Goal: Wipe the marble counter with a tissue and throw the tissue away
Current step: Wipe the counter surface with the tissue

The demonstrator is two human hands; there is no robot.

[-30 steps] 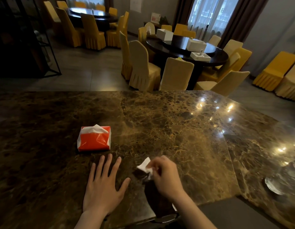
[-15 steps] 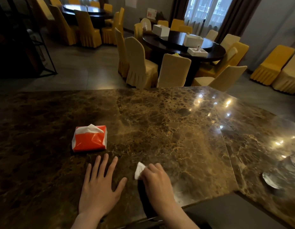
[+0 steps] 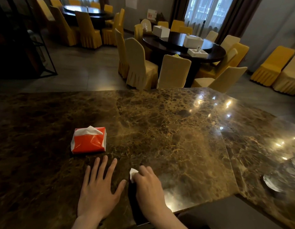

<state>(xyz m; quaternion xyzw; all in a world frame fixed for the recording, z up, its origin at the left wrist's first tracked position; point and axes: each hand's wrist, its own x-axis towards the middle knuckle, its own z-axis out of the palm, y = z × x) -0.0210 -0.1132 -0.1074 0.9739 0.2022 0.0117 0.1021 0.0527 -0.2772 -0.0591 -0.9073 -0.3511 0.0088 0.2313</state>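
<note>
Most of the view is taken up by a big brown marble counter (image 3: 168, 129), super glossy, with ceiling lights reflected off its right side. A seam can be seen running down the stone on the right, where a second slab is joined at an angle. Behind the counter, a dark round dining table (image 3: 184, 45) is ringed by chairs (image 3: 140, 63) in cream and yellow covers, and a few white boxes (image 3: 193, 40) are set on top of it. A second round table (image 3: 89, 11) with yellow chairs is tucked into the far left corner, pretty dim back there.

On the counter itself, a red pack of tissues (image 3: 88, 140) is laid flat left of centre, with a white sheet poking out of its top. Just in front of the pack, the left hand (image 3: 99, 194) is planted palm down on the stone, fingers spread wide and nothing held. Right beside it, thumb nearly touching, the right hand (image 3: 147, 187) is curled over a crumpled white tissue (image 3: 132, 174), which is pressed against the marble near the front edge. Only a small corner of the tissue is left sticking out past the knuckles on the left side; the rest is hidden under the fingers.
</note>
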